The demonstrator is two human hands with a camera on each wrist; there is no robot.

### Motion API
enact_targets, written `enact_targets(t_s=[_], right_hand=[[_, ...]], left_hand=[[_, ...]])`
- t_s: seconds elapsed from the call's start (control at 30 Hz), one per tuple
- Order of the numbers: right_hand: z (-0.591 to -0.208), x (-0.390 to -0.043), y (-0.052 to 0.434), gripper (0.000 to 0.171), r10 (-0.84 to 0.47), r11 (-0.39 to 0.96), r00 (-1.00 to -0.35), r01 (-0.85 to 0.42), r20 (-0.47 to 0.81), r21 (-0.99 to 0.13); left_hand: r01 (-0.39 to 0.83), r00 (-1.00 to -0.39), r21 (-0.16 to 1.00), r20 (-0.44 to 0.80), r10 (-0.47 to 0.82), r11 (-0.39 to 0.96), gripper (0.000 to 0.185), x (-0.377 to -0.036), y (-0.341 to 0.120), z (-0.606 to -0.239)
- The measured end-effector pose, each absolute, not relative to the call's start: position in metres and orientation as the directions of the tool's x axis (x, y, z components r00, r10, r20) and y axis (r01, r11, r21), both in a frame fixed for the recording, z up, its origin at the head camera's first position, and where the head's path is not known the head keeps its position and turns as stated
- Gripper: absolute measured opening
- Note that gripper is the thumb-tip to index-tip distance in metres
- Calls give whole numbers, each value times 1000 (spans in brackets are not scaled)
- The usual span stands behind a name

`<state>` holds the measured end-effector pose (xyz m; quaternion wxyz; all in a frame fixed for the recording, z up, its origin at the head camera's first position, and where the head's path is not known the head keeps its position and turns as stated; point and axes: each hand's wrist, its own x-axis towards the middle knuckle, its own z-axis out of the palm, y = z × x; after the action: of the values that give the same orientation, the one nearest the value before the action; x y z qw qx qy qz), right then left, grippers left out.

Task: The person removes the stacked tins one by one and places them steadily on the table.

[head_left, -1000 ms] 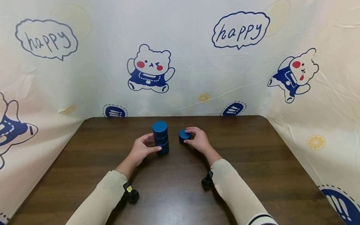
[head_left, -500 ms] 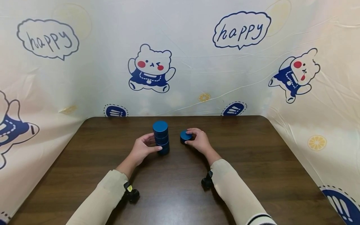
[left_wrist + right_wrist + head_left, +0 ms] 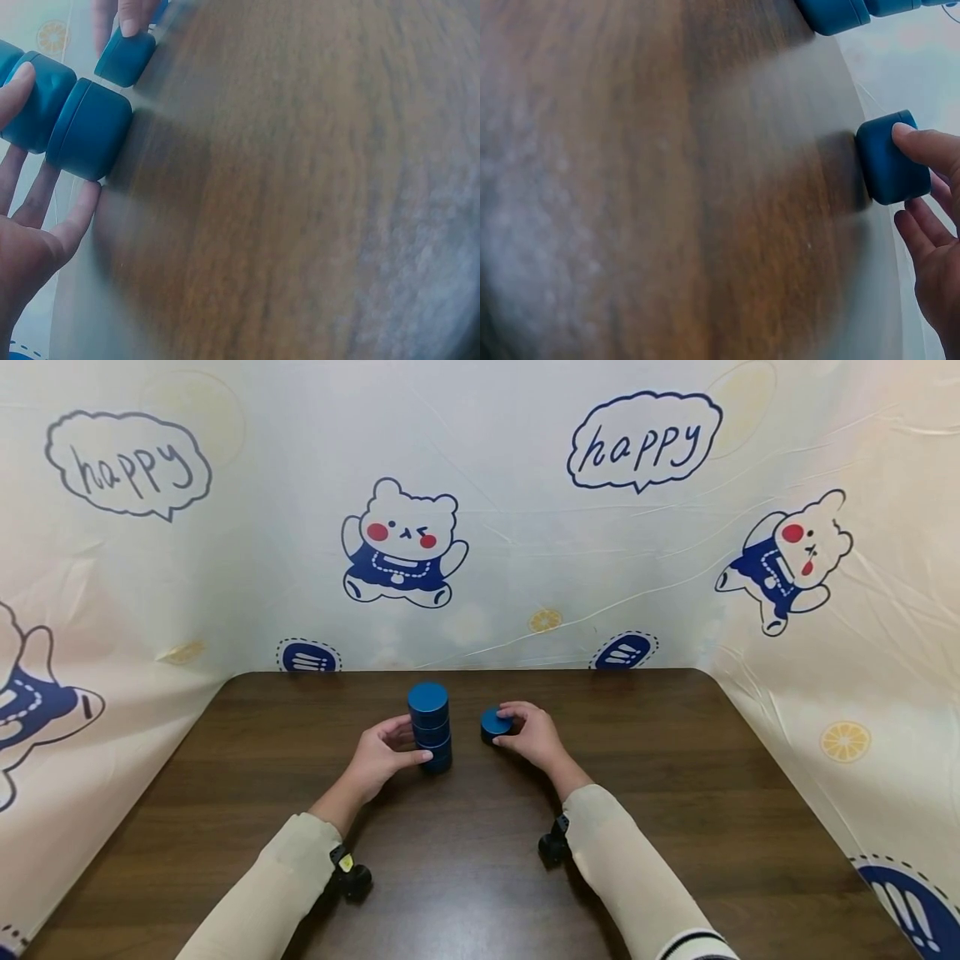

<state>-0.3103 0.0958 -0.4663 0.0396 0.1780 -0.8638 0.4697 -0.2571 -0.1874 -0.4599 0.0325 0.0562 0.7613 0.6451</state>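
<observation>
Three round blue lidded tins stand in an upright stack (image 3: 430, 714) on the table, left of its middle. My left hand (image 3: 375, 760) holds the stack from the left, thumb on the near side of the lower part and fingers round behind. In the left wrist view the bottom tin (image 3: 90, 131) shows a seam under its lid. One single blue tin (image 3: 492, 725) sits on the table to the right, a short gap from the stack. My right hand (image 3: 534, 735) grips it between thumb and fingers; the right wrist view shows the thumb on the tin's side (image 3: 889, 165).
The dark brown wooden table (image 3: 465, 877) stretches to a far edge just behind the tins. A pale printed curtain (image 3: 510, 527) with cartoon bears hangs behind and at both sides. A small black camera (image 3: 354, 882) is strapped at the left wrist, another (image 3: 553, 848) at the right.
The whole view has shifted very slightly since a second ago. Both hands keep their holds, and neither the stack nor the single tin has visibly moved on the table.
</observation>
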Motion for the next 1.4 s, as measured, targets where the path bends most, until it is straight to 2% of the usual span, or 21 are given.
enact_targets(t_s=[0.3, 1.03, 1.4], right_hand=[[-459, -309, 97, 38, -222, 491, -956, -278, 189, -826], [-423, -298, 80, 41, -296, 393, -888, -450, 352, -802], [-405, -292, 70, 42, -346, 365, -861, -490, 374, -791]], left_hand=[[38, -992, 987, 18, 124, 159, 69, -258, -187, -460], [44, -992, 987, 24, 127, 156, 69, -257, -188, -461], [46, -992, 984, 25, 123, 170, 71, -258, -187, -461]])
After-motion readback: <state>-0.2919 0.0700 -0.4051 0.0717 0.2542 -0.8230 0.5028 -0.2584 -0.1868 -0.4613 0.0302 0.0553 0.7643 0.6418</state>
